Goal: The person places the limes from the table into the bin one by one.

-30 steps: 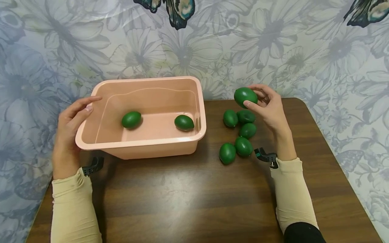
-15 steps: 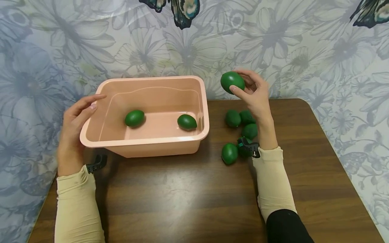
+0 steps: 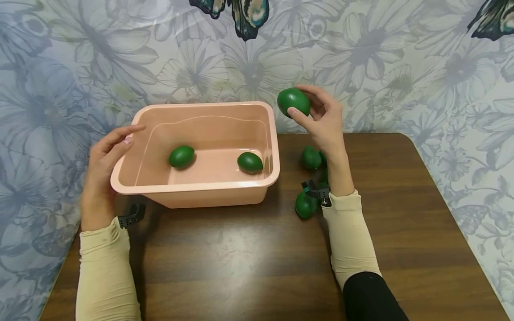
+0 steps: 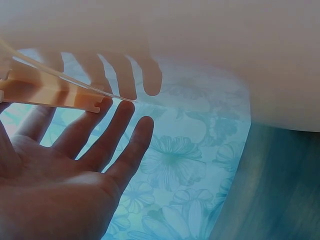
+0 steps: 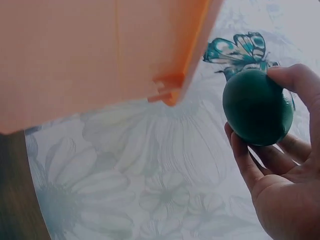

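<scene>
A peach plastic tub [image 3: 196, 187] stands on the table with two green limes inside, one lime [image 3: 182, 157] left of the middle and another lime [image 3: 250, 162] near the right wall. My left hand [image 3: 99, 174] holds the tub's left rim; thumb and forefinger lie over it, and in the left wrist view the other fingers [image 4: 137, 137] extend just under the rim. A third lime [image 3: 293, 102] is pinched between the thumb and fingers of my right hand [image 3: 325, 122], raised just right of the tub's far right corner.
More limes lie on the wooden table [image 3: 237, 276] right of the tub, among them one lime [image 3: 311, 158] and a nearer lime [image 3: 306, 206]; my right forearm partly hides the group. Behind the table hangs a flowered backdrop [image 3: 249, 67].
My right hand has risen and moved left with its lime, from over the group to beside the tub. The left hand stays on the rim; the whole view has shifted slightly.
</scene>
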`<state>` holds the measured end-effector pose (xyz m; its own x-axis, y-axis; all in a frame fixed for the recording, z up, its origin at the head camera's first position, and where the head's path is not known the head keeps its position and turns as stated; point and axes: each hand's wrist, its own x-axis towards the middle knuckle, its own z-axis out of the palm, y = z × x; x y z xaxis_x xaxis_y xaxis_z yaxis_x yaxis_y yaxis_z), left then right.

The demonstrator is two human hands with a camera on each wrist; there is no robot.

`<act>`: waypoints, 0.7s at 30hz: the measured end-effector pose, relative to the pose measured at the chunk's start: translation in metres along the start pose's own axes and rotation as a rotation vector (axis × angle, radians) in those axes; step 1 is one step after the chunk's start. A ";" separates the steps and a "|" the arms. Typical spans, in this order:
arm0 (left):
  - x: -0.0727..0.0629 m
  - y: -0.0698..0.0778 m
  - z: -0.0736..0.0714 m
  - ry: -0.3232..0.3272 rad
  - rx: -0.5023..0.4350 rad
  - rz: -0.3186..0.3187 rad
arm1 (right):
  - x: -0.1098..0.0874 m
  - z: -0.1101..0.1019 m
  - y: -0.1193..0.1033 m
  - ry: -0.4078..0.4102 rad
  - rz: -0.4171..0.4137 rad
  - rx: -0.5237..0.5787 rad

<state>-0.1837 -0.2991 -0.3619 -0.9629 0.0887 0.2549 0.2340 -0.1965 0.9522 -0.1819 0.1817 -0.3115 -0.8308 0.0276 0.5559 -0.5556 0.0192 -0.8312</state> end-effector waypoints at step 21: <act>-0.001 -0.001 -0.001 0.004 -0.006 -0.015 | 0.003 0.044 -0.001 -0.070 -0.056 -0.133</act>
<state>-0.1832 -0.2995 -0.3634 -0.9668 0.0882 0.2398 0.2185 -0.2006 0.9550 -0.1857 0.1376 -0.3093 -0.8014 -0.0466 0.5964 -0.5958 0.1511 -0.7888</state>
